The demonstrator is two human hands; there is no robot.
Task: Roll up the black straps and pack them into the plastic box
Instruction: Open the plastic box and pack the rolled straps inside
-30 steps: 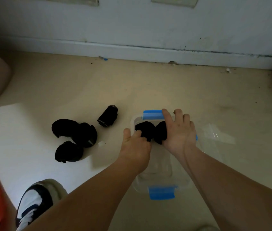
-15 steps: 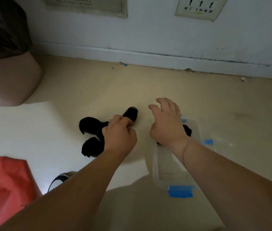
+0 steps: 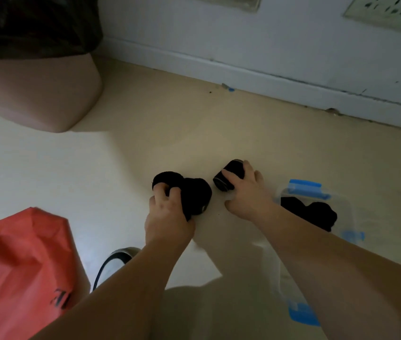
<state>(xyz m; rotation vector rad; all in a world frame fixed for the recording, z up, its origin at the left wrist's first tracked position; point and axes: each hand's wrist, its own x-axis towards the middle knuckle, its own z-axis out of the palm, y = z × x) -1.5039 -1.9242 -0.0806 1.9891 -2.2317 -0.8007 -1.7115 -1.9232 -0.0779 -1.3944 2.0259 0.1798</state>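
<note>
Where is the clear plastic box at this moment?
In the head view, the plastic box sits on the floor right of centre, beside the right hand, with rolled black straps inside.

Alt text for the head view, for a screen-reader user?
On a pale floor, the left hand grips a clump of black rolled straps and the right hand grips a single black roll. Right of them, a clear plastic box with blue latches holds packed straps.

Left hand (image 3: 168, 218), right hand (image 3: 246, 193), fingers (image 3: 229, 177) curled
</note>
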